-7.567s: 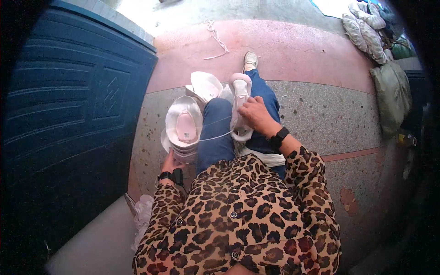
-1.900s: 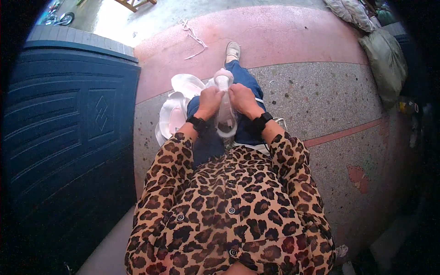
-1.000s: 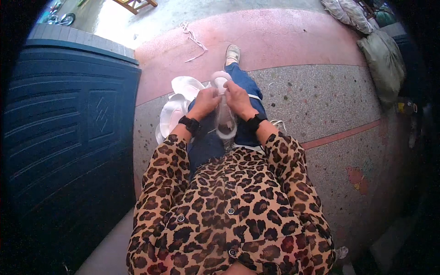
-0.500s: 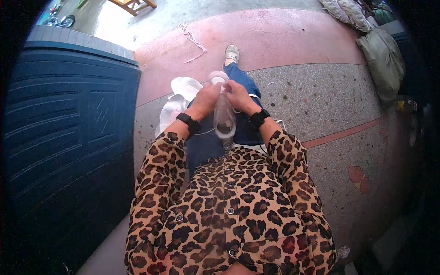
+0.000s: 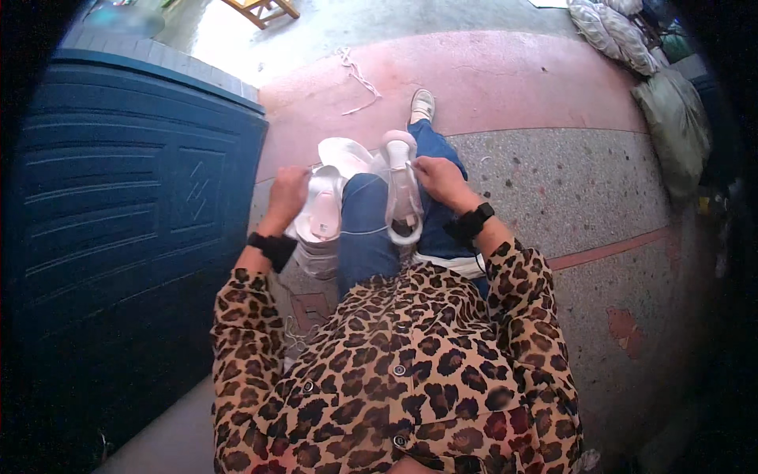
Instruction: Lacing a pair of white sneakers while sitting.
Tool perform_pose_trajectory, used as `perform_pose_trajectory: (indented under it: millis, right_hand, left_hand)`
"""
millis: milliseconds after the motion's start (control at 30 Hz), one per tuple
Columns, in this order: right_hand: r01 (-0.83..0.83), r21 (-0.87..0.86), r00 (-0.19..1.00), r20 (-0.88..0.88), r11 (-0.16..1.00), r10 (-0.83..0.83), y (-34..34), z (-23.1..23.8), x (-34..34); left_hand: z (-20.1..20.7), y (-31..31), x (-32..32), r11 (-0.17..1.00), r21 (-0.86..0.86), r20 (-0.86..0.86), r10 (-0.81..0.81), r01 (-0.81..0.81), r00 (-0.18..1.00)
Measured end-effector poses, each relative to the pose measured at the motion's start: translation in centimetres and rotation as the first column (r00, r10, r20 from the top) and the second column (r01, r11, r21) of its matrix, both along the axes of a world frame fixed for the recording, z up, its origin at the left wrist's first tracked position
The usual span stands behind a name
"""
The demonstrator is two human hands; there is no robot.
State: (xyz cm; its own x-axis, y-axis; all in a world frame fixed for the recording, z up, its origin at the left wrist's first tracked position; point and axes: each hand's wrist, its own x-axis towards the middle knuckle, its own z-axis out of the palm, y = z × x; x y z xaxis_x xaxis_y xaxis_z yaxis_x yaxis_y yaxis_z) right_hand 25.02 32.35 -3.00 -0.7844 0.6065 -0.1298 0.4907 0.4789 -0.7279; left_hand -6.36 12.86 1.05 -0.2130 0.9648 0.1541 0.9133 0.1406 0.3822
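Note:
A pale pink and white shoe [image 5: 403, 189] rests upon my lap with its toe pointing away and its dark opening toward me. My right hand [image 5: 444, 182] pinches at the shoe's right edge, near the front of the opening. Out to the left, my left hand [image 5: 289, 195] is closed, apart from that shoe; whatever it grips is too small to make out. Just beside it lies a group of white and pink shoes [image 5: 322, 215], left of my knee. A thin white cord [image 5: 363, 232] crosses over my left thigh.
A blue panelled door [image 5: 134, 174] stands close on my left. Tangled white laces [image 5: 359, 83] lie on the pink floor ahead. A wooden stool [image 5: 264, 11] is at the far left, and stuffed sacks [image 5: 675, 122] lean at the far right.
My left hand has moved away from the shoe to the left. My right hand stays by the shoe. More of the shoes at the left now shows. The view has shifted slightly.

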Motion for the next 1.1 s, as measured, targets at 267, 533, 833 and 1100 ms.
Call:
perform_pose_trajectory:
  millis: [267,533,833,1100]
  right_hand:
    - [0.003,0.06,1.0,-0.026,0.998,-0.002,-0.7,1.1,2.6]
    - [0.357,-0.558,0.879,-0.07,0.749,-0.471,0.8,1.0,14.9]
    - [-0.169,-0.963,0.093,-0.227,0.209,-0.969,2.5,-0.5,34.3]
    - [-0.306,-0.789,-0.192,-0.497,0.533,-0.846,9.0,9.1,46.2]
  left_hand:
    - [-5.2,8.7,10.7,0.98,-0.104,0.027,-0.165,0.167,0.986]
    - [-11.9,-1.6,-6.5,0.934,-0.304,-0.398,0.052,-0.185,0.916]
    - [4.5,-33.7,-28.6,0.111,-0.093,0.443,0.895,-0.99,0.058]
    - [13.8,-34.6,-37.4,0.463,0.024,1.0,-0.028,-0.886,0.012]
